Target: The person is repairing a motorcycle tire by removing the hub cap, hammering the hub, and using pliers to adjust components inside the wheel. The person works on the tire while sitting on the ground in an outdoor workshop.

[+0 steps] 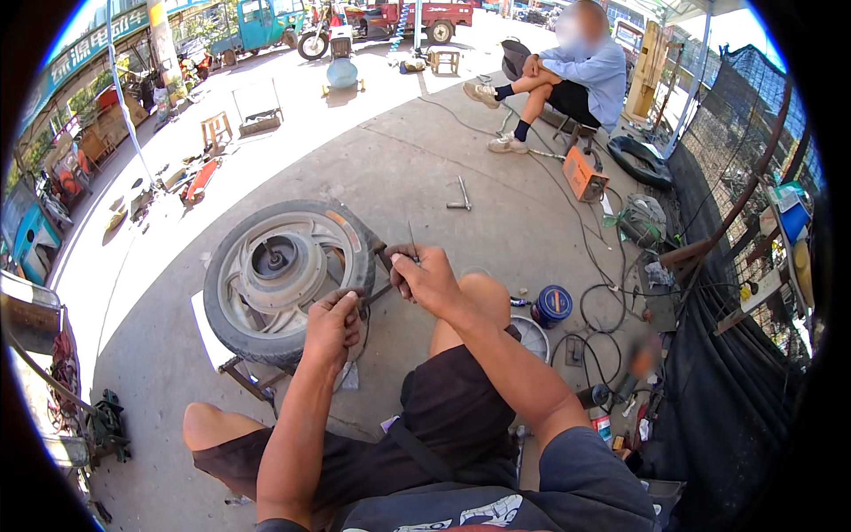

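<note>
A spoked hub-motor wheel with a black tyre lies flat, hub facing up, on a low metal stand in front of me. My left hand is closed in a pinch beside the tyre's near right edge; what its fingers hold, if anything, is too small to name. Further right, my right hand is closed around a thin, dark, needle-like piece that points up and away from me. A dark cable or strip shows between the two hands, close to the tyre.
A T-shaped metal tool lies on the concrete beyond my hands. To the right are a dark blue round tub, looping black cables and an orange box-shaped machine. A seated person is behind it. Dark netting lines the right side.
</note>
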A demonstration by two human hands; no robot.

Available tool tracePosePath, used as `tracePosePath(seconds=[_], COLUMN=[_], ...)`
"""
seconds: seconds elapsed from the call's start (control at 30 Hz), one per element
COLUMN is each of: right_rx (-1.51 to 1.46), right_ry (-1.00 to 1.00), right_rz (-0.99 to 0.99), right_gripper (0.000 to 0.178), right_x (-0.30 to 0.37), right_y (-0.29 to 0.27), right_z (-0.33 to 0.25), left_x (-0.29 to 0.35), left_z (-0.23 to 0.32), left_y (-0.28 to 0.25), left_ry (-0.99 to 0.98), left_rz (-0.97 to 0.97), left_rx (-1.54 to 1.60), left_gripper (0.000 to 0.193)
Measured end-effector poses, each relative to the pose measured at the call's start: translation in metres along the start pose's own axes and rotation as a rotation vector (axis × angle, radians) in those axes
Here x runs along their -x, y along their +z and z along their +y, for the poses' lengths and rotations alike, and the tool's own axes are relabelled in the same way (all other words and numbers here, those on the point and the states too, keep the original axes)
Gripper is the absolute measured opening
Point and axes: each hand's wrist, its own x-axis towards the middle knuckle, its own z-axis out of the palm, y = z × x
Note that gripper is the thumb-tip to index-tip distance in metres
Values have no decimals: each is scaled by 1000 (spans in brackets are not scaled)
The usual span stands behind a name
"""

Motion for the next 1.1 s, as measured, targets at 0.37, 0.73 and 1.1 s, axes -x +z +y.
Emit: tracePosePath(seconds=[0.37, 0.73, 1.1], right_rx=[-25, -51, -98], right_ry=[39, 114, 160], right_rz=[43, 69, 66], right_gripper=[29, 30, 30], right_x=[0, -2, -1], right_y=[-2, -1, -5], right_z=[2, 16, 26], left_x=[1, 2, 0], left_z=[-2, 23, 76], left_y=[2, -2, 5], left_ry=[3, 70, 263], left_rz=[5, 20, 86], left_rx=[-9, -8, 55], left_gripper=[27, 33, 38])
